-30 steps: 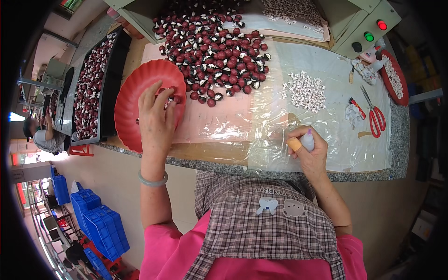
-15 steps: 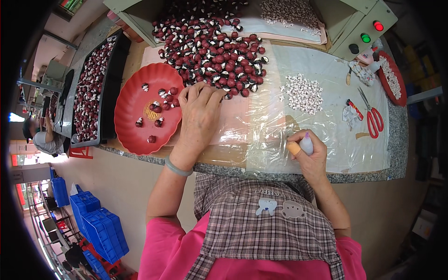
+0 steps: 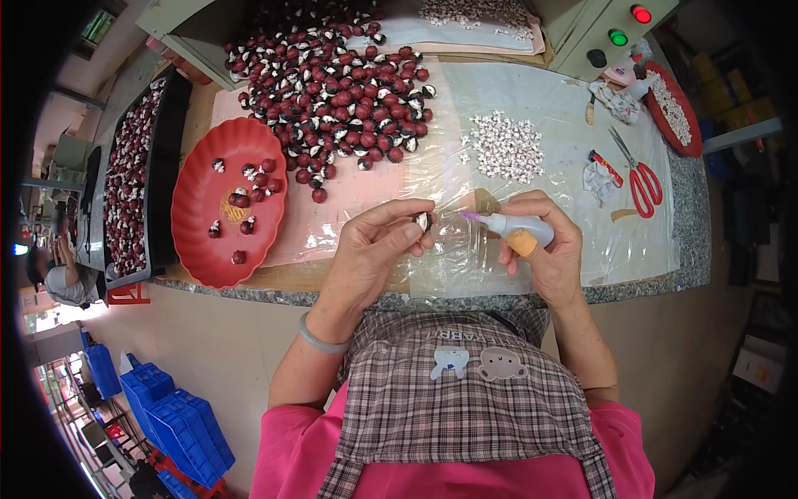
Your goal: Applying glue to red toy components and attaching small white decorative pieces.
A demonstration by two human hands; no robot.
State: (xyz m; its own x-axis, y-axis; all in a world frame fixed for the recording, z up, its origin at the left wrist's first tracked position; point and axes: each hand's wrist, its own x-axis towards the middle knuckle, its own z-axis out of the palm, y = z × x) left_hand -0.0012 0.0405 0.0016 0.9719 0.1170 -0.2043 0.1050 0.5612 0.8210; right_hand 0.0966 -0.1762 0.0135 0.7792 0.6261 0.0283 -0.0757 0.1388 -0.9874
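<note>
Between the thumb and fingers of my left hand point(image 3: 371, 248) is a small black-and-white ball piece point(image 3: 423, 221), mostly covered by the fingertips. My right hand point(image 3: 544, 254) grips a translucent squeeze bottle point(image 3: 525, 227), tipped sideways. Its purple nozzle point(image 3: 472, 216) points left toward the ball piece, a short gap away. An orange cover point(image 3: 522, 242) wraps one of my right fingers. Beyond my left hand lies a big heap of dark red, black and white balls point(image 3: 349, 104). A pile of small white pieces point(image 3: 505, 147) lies beyond my right hand.
At left stand a red scalloped dish point(image 3: 193, 220) with several balls and a black tray point(image 3: 173, 166) full of them. Red-handled scissors point(image 3: 644, 187), crumpled tissue point(image 3: 597, 180) and a red bowl of white pieces point(image 3: 690, 141) lie right. A metal box with lit buttons point(image 3: 598, 41) stands behind.
My left hand has left the heap's near edge and come back toward me with a ball piece. My right hand has turned the bottle from upright to pointing left. The whole view has shifted.
</note>
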